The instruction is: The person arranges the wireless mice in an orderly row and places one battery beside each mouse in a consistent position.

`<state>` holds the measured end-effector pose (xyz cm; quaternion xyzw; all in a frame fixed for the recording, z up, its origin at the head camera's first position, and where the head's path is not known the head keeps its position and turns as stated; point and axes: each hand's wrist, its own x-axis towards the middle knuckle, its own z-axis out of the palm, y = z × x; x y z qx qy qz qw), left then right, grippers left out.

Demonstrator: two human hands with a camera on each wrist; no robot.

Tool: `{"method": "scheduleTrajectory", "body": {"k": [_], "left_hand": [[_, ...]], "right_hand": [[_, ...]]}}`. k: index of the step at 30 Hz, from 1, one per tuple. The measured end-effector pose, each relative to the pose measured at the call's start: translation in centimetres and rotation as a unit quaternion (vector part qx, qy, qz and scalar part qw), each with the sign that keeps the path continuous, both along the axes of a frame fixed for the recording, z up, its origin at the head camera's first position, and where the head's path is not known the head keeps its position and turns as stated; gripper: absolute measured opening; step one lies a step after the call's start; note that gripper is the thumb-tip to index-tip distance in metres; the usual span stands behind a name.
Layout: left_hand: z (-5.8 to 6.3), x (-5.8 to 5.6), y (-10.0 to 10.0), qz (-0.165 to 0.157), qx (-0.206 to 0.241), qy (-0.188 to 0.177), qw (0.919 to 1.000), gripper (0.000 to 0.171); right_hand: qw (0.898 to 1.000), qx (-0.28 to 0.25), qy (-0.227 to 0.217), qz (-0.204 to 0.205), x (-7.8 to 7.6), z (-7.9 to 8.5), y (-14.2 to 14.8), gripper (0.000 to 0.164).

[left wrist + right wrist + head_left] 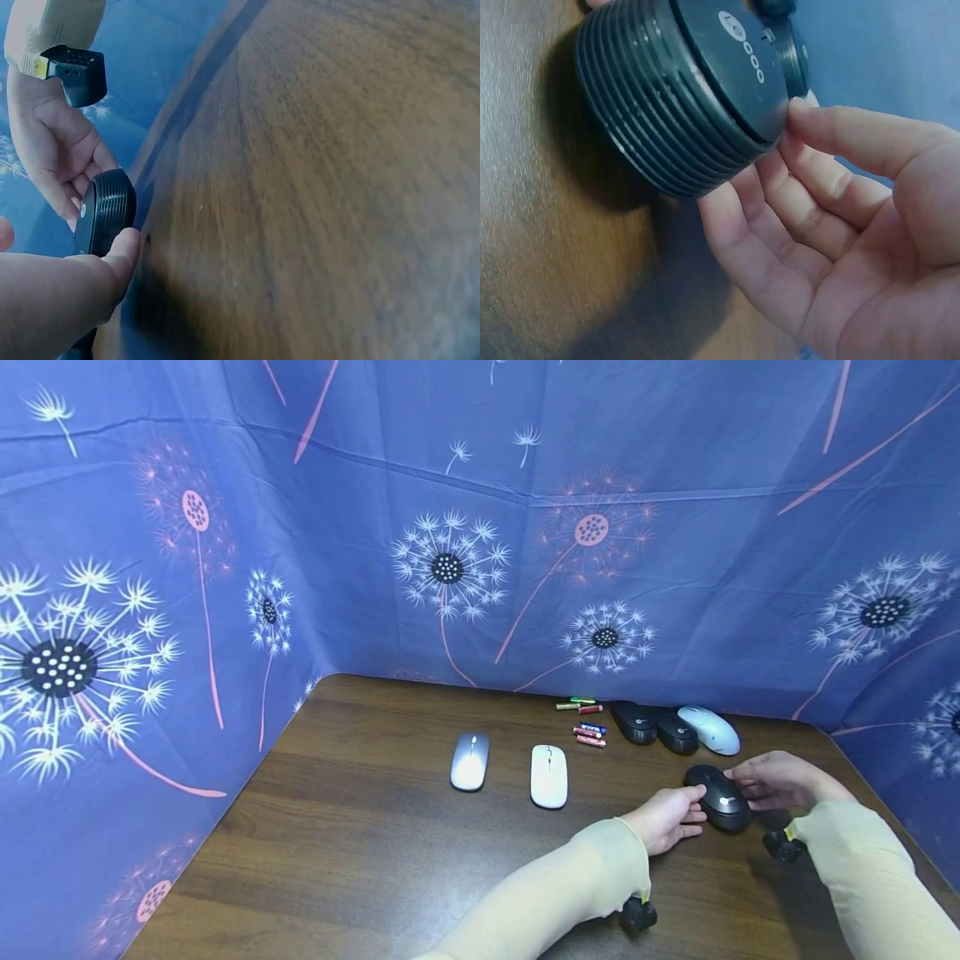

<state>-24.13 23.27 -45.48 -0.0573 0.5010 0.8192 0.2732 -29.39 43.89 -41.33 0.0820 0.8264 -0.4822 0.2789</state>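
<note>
A black computer mouse (pixel 718 798) with ribbed sides and a pale logo is between both hands at the right of the table. My left hand (pixel 666 820) grips its left side, thumb on the near edge in the left wrist view. From the opposite side, my right hand (pixel 782 780) holds it with thumb above and curled fingers beneath, as the right wrist view shows. The ribbed end of the mouse (pixel 667 97) is close over the wood, casting a shadow. Its underside is hidden.
Behind the hands lie two black mice (pixel 634 722) and a pale blue mouse (pixel 709 730). Several small batteries (pixel 590 740) are grouped left of these. A white mouse (pixel 549 777) and a silver mouse (pixel 470 762) sit mid-table. Patterned blue cloth (pixel 337 568) rises behind the table.
</note>
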Motion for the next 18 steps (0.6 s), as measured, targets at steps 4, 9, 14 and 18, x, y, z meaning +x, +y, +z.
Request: {"method": "scheduleTrajectory", "body": {"k": [4,9,14,18], "left_hand": [[0.5,0.0,-0.5,-0.006,-0.006,0.014,0.9999,0.026],[1.4,-0.1,-1.2,-0.015,-0.025,0.079,0.9964,0.027],[1.9,-0.2,-2.0,0.026,-0.065,0.131,0.9889,0.027],[2.0,-0.3,-2.6,0.046,-0.077,0.157,0.9834,0.026]], "right_hand": [[1.0,-0.021,0.012,0.007,0.4,0.6,-0.4,0.017],[0.997,-0.069,0.029,-0.008,0.8,1.5,-1.2,0.017],[0.995,-0.083,0.053,-0.032,0.8,2.6,-2.1,0.01],[0.993,-0.095,0.062,-0.038,1.1,3.2,-2.9,0.01]]}}
